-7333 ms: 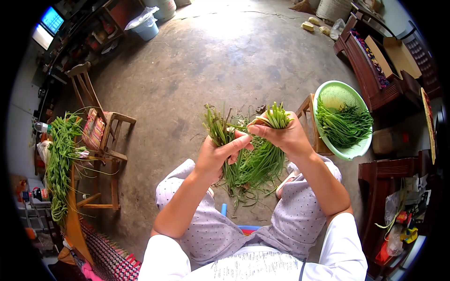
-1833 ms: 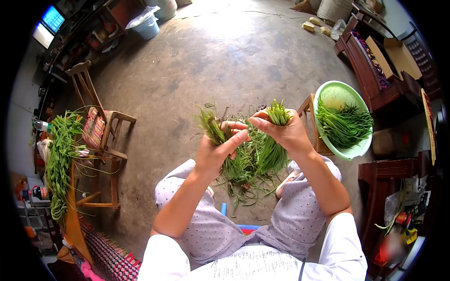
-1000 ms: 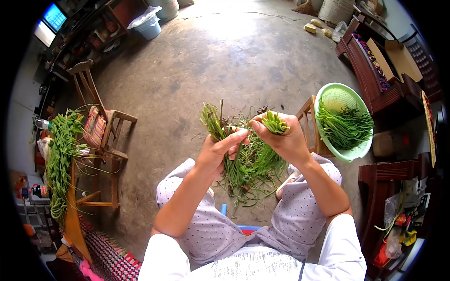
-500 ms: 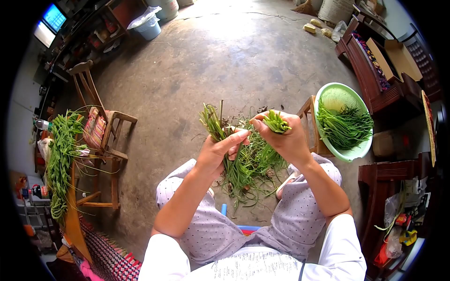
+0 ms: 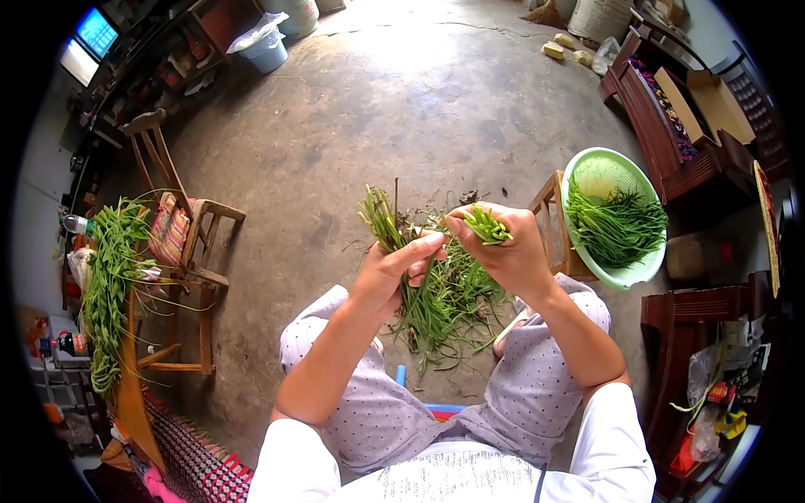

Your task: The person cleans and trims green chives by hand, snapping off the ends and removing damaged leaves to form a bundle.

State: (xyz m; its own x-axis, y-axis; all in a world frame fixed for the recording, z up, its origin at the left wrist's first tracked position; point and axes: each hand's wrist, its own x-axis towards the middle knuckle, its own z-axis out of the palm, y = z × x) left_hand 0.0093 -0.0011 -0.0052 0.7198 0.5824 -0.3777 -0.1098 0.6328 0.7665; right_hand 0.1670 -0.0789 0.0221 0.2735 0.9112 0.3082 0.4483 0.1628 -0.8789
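Note:
My left hand (image 5: 394, 272) is closed around a loose bunch of green stalks (image 5: 380, 220), whose ends stick up and whose leaves hang down. My right hand (image 5: 505, 246) grips a tighter bundle of greens (image 5: 487, 226), cut ends facing up. Thumb and fingertips of the two hands are close together; whether a stalk runs between them is too small to tell. Below them a pile of greens and scraps (image 5: 444, 314) lies on the floor between my feet. To the right, a light green basket (image 5: 610, 164) holds more long greens (image 5: 625, 225).
The basket stands on a wooden stool (image 5: 549, 210). At the left are a wooden chair (image 5: 220, 211) with a striped cushion and a bench piled with leafy greens (image 5: 113, 293). Dark wooden furniture (image 5: 662, 109) lines the right side. A blue bucket (image 5: 265, 52) stands farther off.
My right hand has lowered and turned slightly with its bundle, the cut ends tilting toward me. My left hand has hardly moved over the last second.

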